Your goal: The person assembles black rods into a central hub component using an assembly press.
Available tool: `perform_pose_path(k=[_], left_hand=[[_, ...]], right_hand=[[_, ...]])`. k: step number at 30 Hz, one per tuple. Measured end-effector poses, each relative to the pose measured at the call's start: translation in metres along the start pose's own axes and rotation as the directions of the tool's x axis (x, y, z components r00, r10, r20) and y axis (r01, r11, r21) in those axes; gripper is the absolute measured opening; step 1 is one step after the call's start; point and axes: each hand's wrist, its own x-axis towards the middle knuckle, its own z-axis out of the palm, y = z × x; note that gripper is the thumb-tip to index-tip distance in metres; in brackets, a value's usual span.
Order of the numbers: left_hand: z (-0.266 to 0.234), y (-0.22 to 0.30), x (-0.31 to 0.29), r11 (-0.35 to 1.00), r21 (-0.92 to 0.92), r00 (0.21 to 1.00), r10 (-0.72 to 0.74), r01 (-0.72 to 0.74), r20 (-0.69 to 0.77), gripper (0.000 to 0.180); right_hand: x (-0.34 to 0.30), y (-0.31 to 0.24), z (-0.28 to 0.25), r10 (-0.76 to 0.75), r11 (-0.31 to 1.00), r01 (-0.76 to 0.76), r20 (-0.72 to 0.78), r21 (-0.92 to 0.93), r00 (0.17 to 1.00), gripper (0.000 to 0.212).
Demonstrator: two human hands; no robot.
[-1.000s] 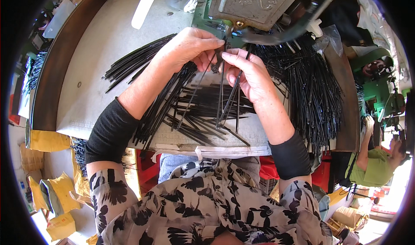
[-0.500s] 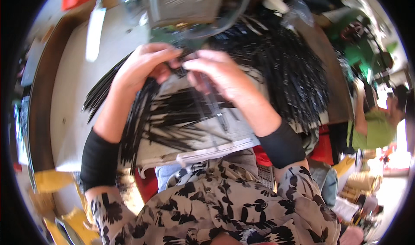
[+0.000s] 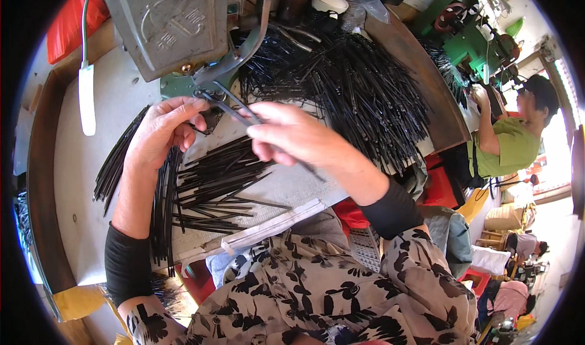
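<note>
left of centre in the frame, the right hand [image 3: 283,135] is closed on thin black strips [image 3: 232,110], their upper ends beside the fingertips of the left hand [image 3: 161,129], just below the grey machine [image 3: 170,25]. whether the left thumb and finger clamp a strip cannot be told. the strips look light, fairly stiff yet springy, smooth and likely slippery; a firm pinch near the middle should steady them.

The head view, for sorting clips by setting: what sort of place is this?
Probably a factory workshop: a grey metal machine over the worktable, piles of thin black rods, and a co-worker beside green machinery.
</note>
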Motion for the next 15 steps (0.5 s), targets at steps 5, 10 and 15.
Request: perform_pose_path(k=[5,10,15], left_hand=[[-0.003,-0.005,0.003,0.999,-0.032,0.999,0.006,-0.004,0.048,0.025],[-0.005,-0.006,0.003,1.000,0.004,0.999,0.002,-0.003,0.032,0.026],[-0.004,-0.009,0.003,1.000,-0.017,1.000,-0.001,0.001,0.012,0.025]], right_hand=[[-0.022,-0.013,-0.025,0.001,0.979,-0.023,-0.104,-0.203,0.995,0.031],[-0.057,-0.041,-0.064,-0.052,0.818,-0.171,-0.366,-0.550,0.929,0.035],[-0.085,-0.047,-0.136,-0.333,0.410,-0.447,-0.587,-0.795,0.738,0.032]])
